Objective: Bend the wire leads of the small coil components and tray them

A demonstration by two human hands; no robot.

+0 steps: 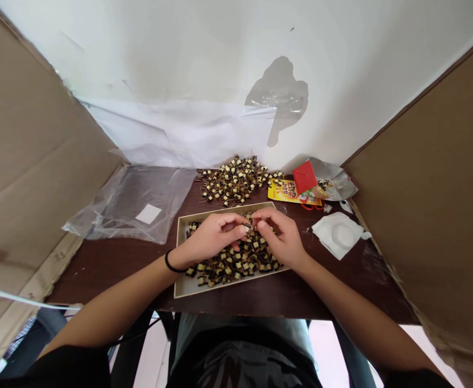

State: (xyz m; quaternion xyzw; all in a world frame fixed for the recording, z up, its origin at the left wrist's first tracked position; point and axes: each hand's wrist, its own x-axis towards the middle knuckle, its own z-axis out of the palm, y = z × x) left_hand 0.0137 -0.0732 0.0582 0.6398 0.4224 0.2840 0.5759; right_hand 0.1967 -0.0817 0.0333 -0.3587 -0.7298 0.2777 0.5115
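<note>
My left hand is above a shallow cream box, its thumb and fingers pinched on a small yellow-and-black wired part. Right beside it, my right hand has its thumb and index finger drawn close together near that part. Whatever lies between those right fingertips is too small to make out. Inside the box, under both hands, lie many similar parts with pale yellow blocks, black ends and thin wire-like leads. The hands cover some of them.
Behind the box a loose heap of the same parts lies against the wall. A clear plastic bag with a white label is on the left. Snack packets and a crumpled white tissue lie on the right. Cardboard panels flank the dark table.
</note>
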